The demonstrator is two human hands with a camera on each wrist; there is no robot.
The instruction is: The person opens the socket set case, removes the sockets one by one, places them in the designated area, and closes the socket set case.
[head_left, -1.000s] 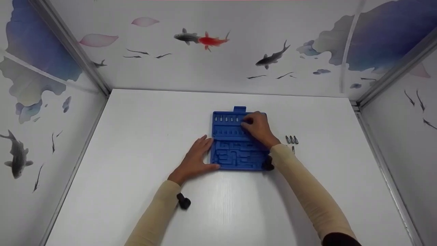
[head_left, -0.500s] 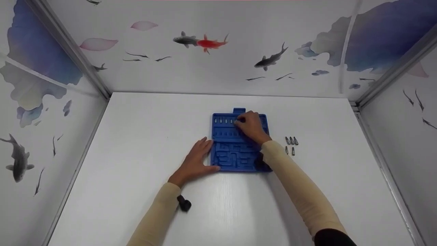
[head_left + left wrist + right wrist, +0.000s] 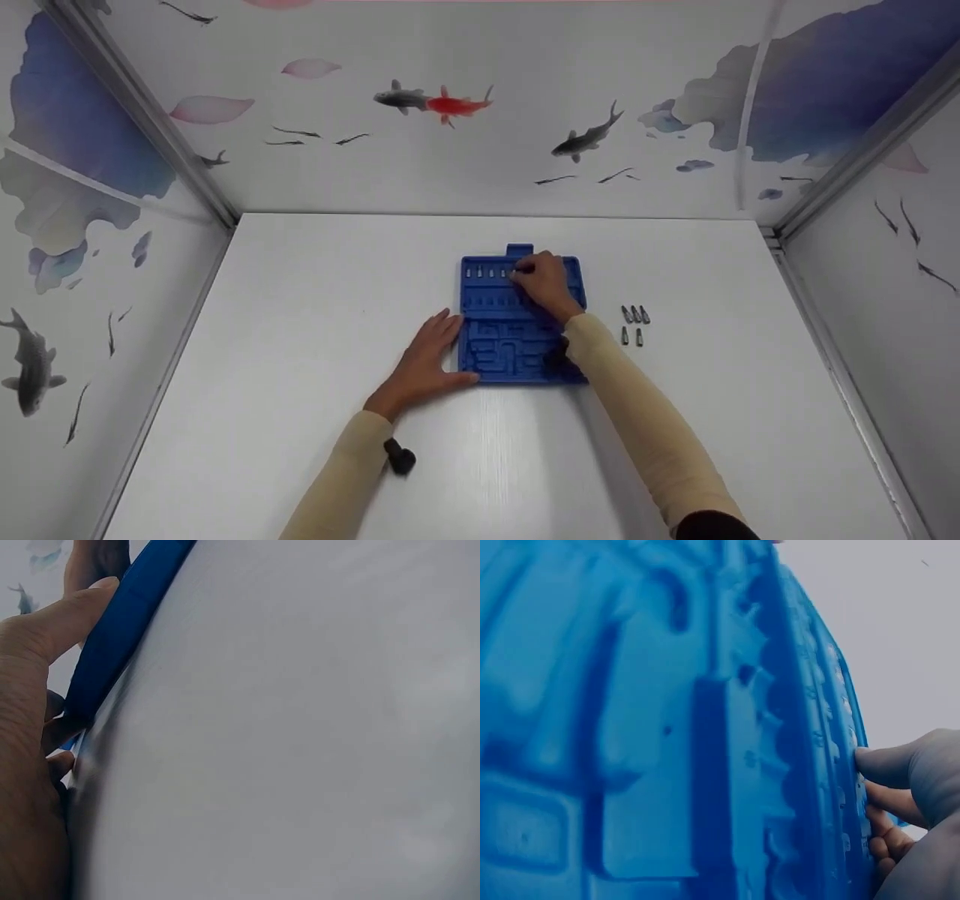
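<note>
An open blue plastic bit case (image 3: 487, 288) lies on the white table, its moulded compartments facing up. Several small metal screwdriver bits (image 3: 480, 273) stand in the lid's top row. My right hand (image 3: 546, 283) is over that row, thumb and fingertips pinched at a screwdriver bit (image 3: 514, 274) in its slot. The right wrist view shows the thumb and curled fingers (image 3: 889, 765) at the case's slotted row. My left hand (image 3: 424, 366) rests against the case's left side with extended fingers; its thumb (image 3: 75, 615) touches the near edge.
Several more loose screwdriver bits (image 3: 635, 315) lie in two groups on the white table (image 3: 315, 300), right of the case. A latch tab (image 3: 520, 250) sticks out at the case's far edge. Walls printed with fish surround the table on the left, back and right.
My right hand has shifted slightly left along the top row, from beyond the fifth bit to the fifth bit. More loose bits show beside the sleeve. The left hand stays on the case.
</note>
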